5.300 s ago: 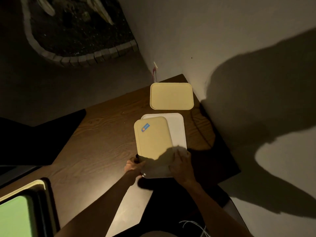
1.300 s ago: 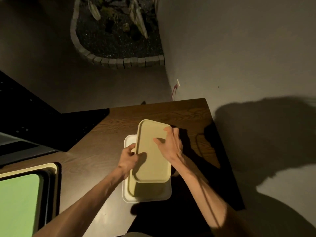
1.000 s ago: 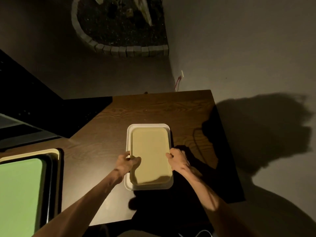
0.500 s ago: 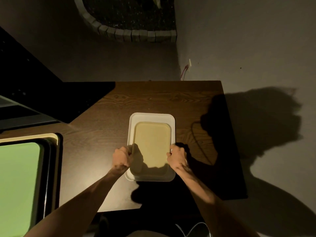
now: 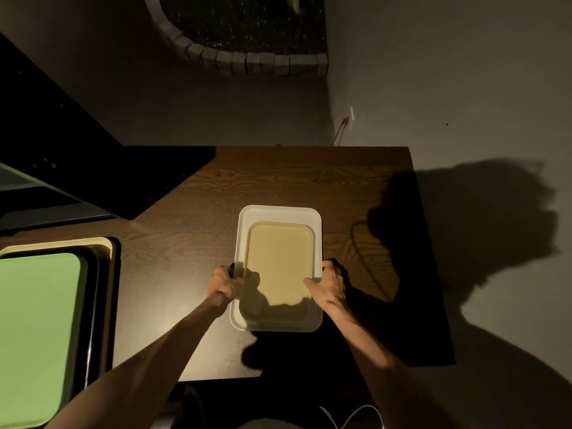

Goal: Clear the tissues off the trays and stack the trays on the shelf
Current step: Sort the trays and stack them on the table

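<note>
A pale yellow tray (image 5: 278,258) lies nested inside a larger white tray (image 5: 280,213) on the brown wooden table (image 5: 278,178). My left hand (image 5: 223,284) grips the white tray's left rim. On the opposite rim my right hand (image 5: 328,281) holds the same tray, its thumb over the edge. No tissues are visible on either tray. The near end of the stack lies in my shadow.
A green tray (image 5: 34,329) sits on top of dark and cream trays at the left edge. A grey wall (image 5: 464,88) runs along the table's right side. A stone-edged planter (image 5: 247,61) lies on the floor beyond the table. A white cable (image 5: 353,418) shows at the bottom.
The yellow tray was tilted above the white one and has been laid flat inside it. Both hands slid from the yellow tray outward to the white tray's side rims.
</note>
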